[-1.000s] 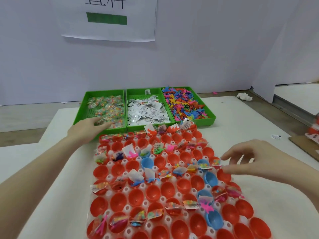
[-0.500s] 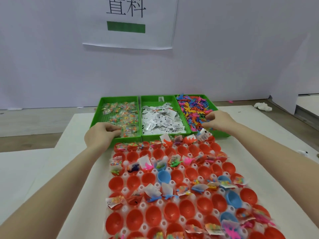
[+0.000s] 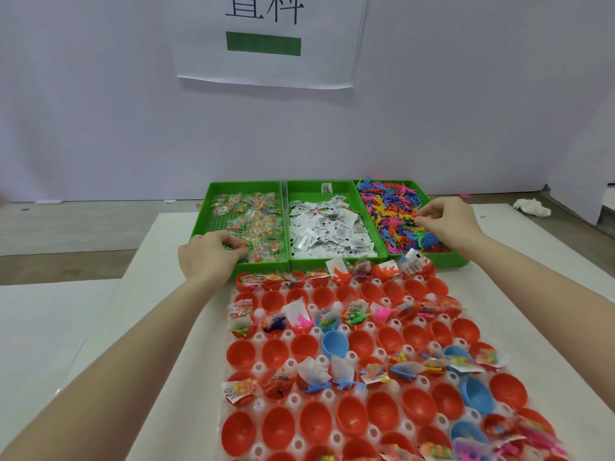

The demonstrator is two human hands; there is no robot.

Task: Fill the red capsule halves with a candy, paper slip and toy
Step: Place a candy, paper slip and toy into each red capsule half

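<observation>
Red capsule halves [image 3: 381, 406] stand in a clear holder tray [image 3: 293, 399] in front of me; several hold candy, slips or toys, many are bare. Three green bins sit behind it. My left hand [image 3: 208, 254] reaches into the candy bin [image 3: 213, 194], its fingers curled on wrapped candies [image 3: 256, 224] at the near edge. My right hand [image 3: 447, 222] is over the toy bin [image 3: 421, 191], fingertips pinched together among the coloured toys [image 3: 389, 211]; what they hold is hidden. The middle bin [image 3: 332, 252] holds paper slips [image 3: 327, 232].
A few blue capsule halves [image 3: 334, 342] sit among the red ones. A white cloth covers the table [image 3: 143, 311]. A crumpled white tissue [image 3: 531, 207] lies at the far right. A white wall with a paper sign [image 3: 266, 41] stands close behind the bins.
My right hand moved from over the capsule tray up to the toy bin and pinched its fingers together. My left hand pushed further into the candy bin. The camera tilted up.
</observation>
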